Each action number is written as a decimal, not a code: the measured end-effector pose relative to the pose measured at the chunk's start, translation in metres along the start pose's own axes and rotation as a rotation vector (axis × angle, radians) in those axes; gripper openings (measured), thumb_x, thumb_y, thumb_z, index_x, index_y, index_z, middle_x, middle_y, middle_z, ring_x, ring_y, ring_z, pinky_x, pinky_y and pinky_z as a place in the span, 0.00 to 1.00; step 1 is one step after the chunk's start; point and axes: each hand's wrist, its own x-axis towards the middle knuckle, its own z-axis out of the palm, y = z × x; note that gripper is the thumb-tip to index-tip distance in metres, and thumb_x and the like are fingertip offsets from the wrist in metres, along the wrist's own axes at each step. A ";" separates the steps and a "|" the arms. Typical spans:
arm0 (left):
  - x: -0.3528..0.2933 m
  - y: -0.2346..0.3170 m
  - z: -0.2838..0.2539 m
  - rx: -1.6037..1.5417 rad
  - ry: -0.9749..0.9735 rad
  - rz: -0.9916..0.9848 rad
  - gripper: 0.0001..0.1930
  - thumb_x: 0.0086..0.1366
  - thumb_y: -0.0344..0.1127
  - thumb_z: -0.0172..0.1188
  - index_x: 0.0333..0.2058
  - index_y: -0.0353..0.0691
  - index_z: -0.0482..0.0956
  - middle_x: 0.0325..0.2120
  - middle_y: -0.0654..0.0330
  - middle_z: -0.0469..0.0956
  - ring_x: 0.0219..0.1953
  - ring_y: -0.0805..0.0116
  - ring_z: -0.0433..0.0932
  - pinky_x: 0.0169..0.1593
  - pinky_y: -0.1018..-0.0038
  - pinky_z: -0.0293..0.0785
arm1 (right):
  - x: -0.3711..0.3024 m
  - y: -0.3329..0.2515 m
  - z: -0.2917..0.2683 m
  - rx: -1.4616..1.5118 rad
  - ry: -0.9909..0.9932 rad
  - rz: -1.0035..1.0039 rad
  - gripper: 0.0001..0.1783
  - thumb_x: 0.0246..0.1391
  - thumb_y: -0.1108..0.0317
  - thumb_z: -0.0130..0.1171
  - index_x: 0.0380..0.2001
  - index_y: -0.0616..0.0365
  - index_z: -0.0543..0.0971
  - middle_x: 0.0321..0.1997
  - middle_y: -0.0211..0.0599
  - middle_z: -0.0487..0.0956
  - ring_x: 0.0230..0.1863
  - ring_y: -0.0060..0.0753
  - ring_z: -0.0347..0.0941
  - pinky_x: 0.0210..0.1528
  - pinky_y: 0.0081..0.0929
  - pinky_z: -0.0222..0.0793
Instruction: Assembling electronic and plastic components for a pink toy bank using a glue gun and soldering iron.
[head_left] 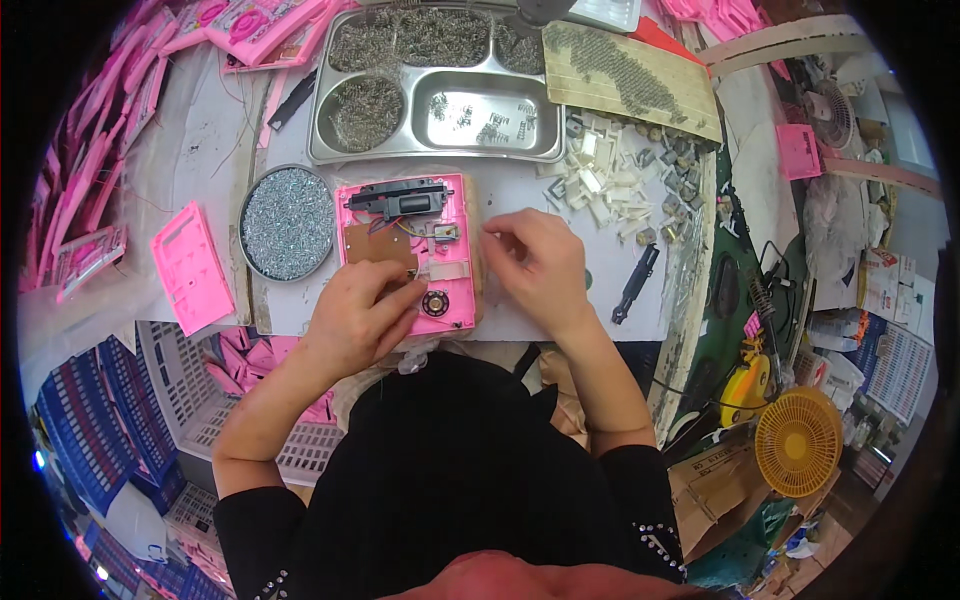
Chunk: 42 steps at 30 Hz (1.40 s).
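At the far left, stacks of pink casings [90,180] run off the edge of the view, too crowded and bent by the lens for you to count. One loose pink cover panel [192,266] lies flat on the tabletop [560,300], well apart from your hands. Just right of it sits one round dish of small silver screws [288,222], the screws far too many to count.

Your left hand [362,312] rests on the lower left part of the open pink device shell [445,290], fingers curled and pressed together over it, hiding that corner and part of the brown circuit board [378,243]. The shell lies in front of you at the middle of the tabletop, open side up. You can see one black module [400,198] across its top, one small round speaker [435,301] near its bottom, and thin wires between them.

Your right hand [535,262] sits at the shell's right edge, fingertips pinched together; whatever they pinch is too small to make out.

Behind stands one steel compartment tray [545,125], four or five wells holding small metal parts. Further right lie scattered white plastic pieces [595,185] and one black tool [634,283].
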 end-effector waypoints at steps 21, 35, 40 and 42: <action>0.032 -0.011 0.005 0.336 0.012 0.032 0.24 0.52 0.47 0.71 0.47 0.45 0.82 0.46 0.63 0.75 0.50 0.64 0.73 0.57 0.56 0.59 | 0.026 -0.018 0.023 -0.288 -0.170 -0.023 0.11 0.49 0.62 0.68 0.23 0.55 0.78 0.21 0.36 0.79 0.24 0.43 0.78 0.29 0.39 0.71; 0.038 -0.013 0.009 0.307 -0.028 0.074 0.23 0.52 0.43 0.70 0.46 0.42 0.81 0.49 0.62 0.79 0.52 0.64 0.75 0.61 0.54 0.58 | 0.021 -0.014 0.024 -0.266 -0.198 -0.020 0.08 0.50 0.68 0.63 0.25 0.59 0.75 0.25 0.45 0.79 0.27 0.52 0.78 0.30 0.46 0.74; 0.042 -0.013 0.006 0.300 -0.054 0.091 0.23 0.53 0.43 0.69 0.47 0.43 0.80 0.48 0.62 0.79 0.51 0.64 0.75 0.61 0.54 0.58 | 0.039 -0.009 0.015 -0.361 -0.395 -0.131 0.09 0.53 0.65 0.65 0.28 0.59 0.78 0.27 0.47 0.82 0.29 0.53 0.80 0.30 0.45 0.74; 0.043 -0.014 0.007 0.294 -0.058 0.092 0.23 0.52 0.43 0.69 0.47 0.43 0.80 0.48 0.63 0.79 0.51 0.65 0.75 0.61 0.54 0.58 | 0.042 -0.005 0.010 -0.337 -0.441 -0.117 0.09 0.54 0.65 0.65 0.30 0.60 0.79 0.27 0.47 0.82 0.29 0.51 0.80 0.29 0.43 0.74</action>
